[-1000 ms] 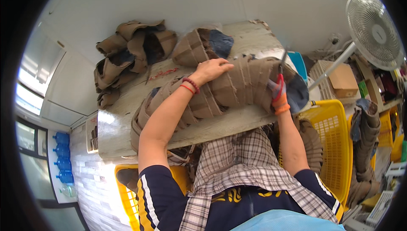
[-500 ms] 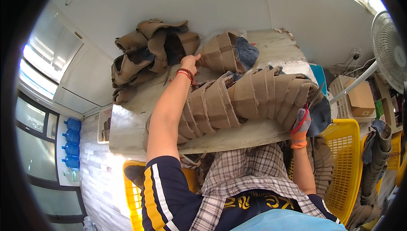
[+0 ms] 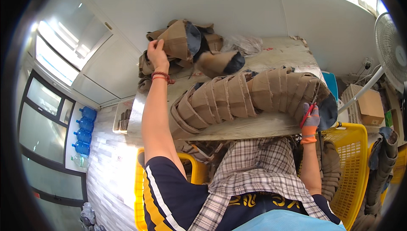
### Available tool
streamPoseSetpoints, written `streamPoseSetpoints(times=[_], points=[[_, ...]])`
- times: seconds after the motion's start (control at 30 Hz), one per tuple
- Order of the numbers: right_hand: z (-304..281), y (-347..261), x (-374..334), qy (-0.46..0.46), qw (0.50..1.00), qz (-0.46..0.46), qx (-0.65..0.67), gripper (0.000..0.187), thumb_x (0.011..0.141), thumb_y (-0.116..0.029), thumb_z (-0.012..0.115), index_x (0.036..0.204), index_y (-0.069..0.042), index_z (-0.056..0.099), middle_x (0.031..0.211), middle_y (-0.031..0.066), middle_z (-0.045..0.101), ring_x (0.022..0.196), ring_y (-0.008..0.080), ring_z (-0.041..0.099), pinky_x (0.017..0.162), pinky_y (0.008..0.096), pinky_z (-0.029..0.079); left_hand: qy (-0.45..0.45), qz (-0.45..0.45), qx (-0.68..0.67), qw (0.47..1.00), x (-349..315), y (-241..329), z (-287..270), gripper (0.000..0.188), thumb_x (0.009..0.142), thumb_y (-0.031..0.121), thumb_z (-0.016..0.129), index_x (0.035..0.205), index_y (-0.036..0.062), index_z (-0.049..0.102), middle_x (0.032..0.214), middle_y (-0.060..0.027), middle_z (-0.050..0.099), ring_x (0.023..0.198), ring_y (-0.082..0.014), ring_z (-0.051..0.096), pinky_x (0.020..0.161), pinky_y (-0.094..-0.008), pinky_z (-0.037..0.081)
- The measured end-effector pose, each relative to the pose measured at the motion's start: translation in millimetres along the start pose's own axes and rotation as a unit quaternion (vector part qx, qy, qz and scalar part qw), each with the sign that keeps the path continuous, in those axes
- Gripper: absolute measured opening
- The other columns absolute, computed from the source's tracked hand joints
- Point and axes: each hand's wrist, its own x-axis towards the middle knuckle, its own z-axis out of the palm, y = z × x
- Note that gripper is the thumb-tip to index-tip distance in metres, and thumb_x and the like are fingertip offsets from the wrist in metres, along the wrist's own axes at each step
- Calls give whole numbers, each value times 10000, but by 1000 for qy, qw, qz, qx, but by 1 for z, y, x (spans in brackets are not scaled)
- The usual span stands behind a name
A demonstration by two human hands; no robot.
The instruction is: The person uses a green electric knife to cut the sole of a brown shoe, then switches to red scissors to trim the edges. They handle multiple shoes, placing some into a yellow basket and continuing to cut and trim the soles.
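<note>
My bare left hand (image 3: 158, 55), a red beaded bracelet at its wrist, pinches the edge of a brown cloth piece (image 3: 174, 40) with a blue-grey inner side, over the heap of similar pieces (image 3: 146, 68) at the back left. Just right of it, another brown cloth piece (image 3: 214, 63) with a dark blue end is smeared by motion. Across the table curves a long row of overlapping brown cloth pieces (image 3: 237, 95) with frayed edges. At its right end my right hand (image 3: 311, 118), in a grey and orange glove, grips red-handled scissors (image 3: 308, 113), blades pointing up.
The worn table (image 3: 271, 127) stands against a white wall. Yellow plastic baskets (image 3: 354, 163) flank my legs, and more cloth pieces (image 3: 330, 163) hang by the right one. A white fan (image 3: 390, 49) and a cardboard box (image 3: 366, 106) are at right. Blue water bottles (image 3: 82, 135) line the left.
My left hand has moved left to the heap with a cloth piece. Another piece is now in motion near where the single one lay. My right hand keeps the scissors at the row's end.
</note>
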Motion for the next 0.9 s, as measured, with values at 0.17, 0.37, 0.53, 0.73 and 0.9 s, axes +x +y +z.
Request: streamPoseSetpoints(times=[0.17, 0.37, 0.53, 0.73, 0.9], points=[[-25, 9, 6, -5, 999, 27, -37, 290, 874, -301, 660, 991, -44, 594, 753, 43, 608, 652, 116, 522, 606, 287, 433, 53, -92, -331, 938, -35, 48, -87, 193, 953, 139, 506, 1076, -7, 531, 1067, -101, 581, 1009, -208, 542, 935, -348, 429], [-36, -25, -10, -36, 997, 15, -61, 253, 923, -240, 597, 1027, -10, 580, 848, 52, 632, 723, 123, 572, 650, 248, 459, 28, -240, -452, 859, -143, 76, -130, 324, 967, 171, 472, 1224, -25, 493, 1256, -134, 540, 1173, -241, 502, 1054, -386, 369], [-54, -113, -54, -14, 978, 43, 203, 256, 930, -206, 574, 1091, -7, 555, 800, 58, 617, 633, 89, 541, 537, 200, 418, -25, -375, -483, 791, -250, 121, -79, 320, 966, 243, 479, 1173, 7, 540, 1130, -111, 608, 1004, -257, 574, 925, -391, 447], [-80, -203, -100, -82, 972, 38, 218, 246, 918, -161, 575, 1087, 17, 558, 800, 66, 625, 610, 80, 559, 466, 160, 373, -116, -409, -477, 770, -310, 127, -25, 263, 981, 229, 457, 1138, 38, 544, 1188, -86, 587, 1103, -211, 541, 989, -362, 404], [-60, -223, -118, -173, 931, 188, 260, 284, 839, -95, 665, 1087, -1, 562, 870, 50, 647, 645, 71, 582, 496, 163, 415, -221, -375, -446, 782, -361, 167, 36, 142, 972, 203, 489, 980, 62, 501, 970, -39, 609, 905, -134, 564, 845, -297, 448]])
